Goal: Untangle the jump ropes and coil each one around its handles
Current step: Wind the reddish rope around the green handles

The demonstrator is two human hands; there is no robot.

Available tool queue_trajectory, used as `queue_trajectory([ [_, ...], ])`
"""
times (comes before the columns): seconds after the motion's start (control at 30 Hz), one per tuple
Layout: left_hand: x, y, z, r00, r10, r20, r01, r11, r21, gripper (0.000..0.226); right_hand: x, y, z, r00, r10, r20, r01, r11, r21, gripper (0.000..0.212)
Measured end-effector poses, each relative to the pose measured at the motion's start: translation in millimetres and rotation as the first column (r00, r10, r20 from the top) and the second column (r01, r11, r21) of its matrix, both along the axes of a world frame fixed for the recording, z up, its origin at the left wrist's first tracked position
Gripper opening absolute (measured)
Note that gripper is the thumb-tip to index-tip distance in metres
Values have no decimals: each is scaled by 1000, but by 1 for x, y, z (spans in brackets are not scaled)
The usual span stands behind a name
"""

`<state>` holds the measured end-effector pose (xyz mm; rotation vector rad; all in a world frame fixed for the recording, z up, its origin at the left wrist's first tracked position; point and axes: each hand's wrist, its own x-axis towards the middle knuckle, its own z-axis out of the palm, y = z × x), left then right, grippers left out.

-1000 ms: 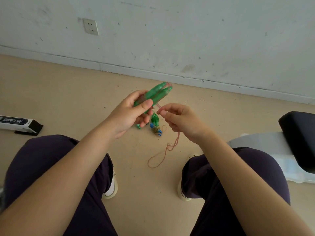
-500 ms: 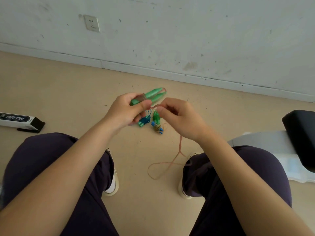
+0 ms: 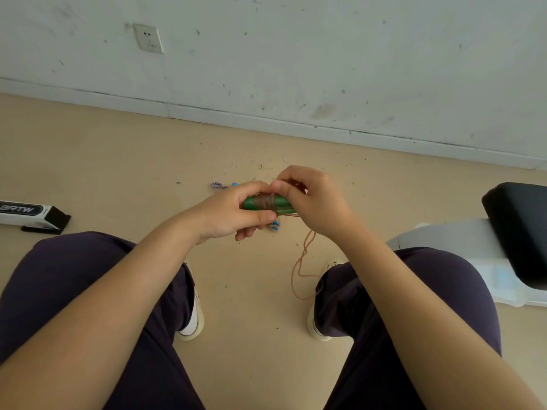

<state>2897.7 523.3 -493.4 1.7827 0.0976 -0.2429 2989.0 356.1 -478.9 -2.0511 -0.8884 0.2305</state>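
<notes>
Seated, a person holds a pair of green handles [image 3: 268, 204] above the beige floor [image 3: 118, 161], midway between the 2 knees and well in front of the white wall [image 3: 296, 54]. The 2 handles lie side by side as 1 bundle, long axis roughly level and running left to right across the person's front, parallel to the wall's skirting; which end is the rope end cannot be told, as both ends are hidden by the hands. Several turns of thin orange rope [image 3: 302, 261] band the middle of the glossy green bundle, and the loose remainder hangs from the right end, dropping in a slack loop toward the floor beside the right knee.

The left hand [image 3: 233, 213] grips the left end of the handles, fingers curled under and thumb pressing on top. The right hand [image 3: 313, 199] pinches the rope at the top of the bundle between thumb and forefinger, the other fingers curled.

Just beyond the handles, toward the wall, a blue-and-white cord [image 3: 217, 185] lies on the floor, and small blue tips [image 3: 275, 224] show just beneath the bundle. Left of the handles, well apart, sits a white and black box [image 3: 32, 216]; to their right, a black cushion [image 3: 518, 229] rests on a white base.
</notes>
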Motion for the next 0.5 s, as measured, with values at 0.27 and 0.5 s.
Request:
queue_trajectory([
  [0.27,-1,-8,-8,985,163,52,-168,981,94,22,-4,8,-4,994,-26,-107,27,1000,9,14],
  [0.5,-2,-4,-5,976,130,175,-164,966,199,30,0,5,0,952,1,-307,47,988,147,24],
])
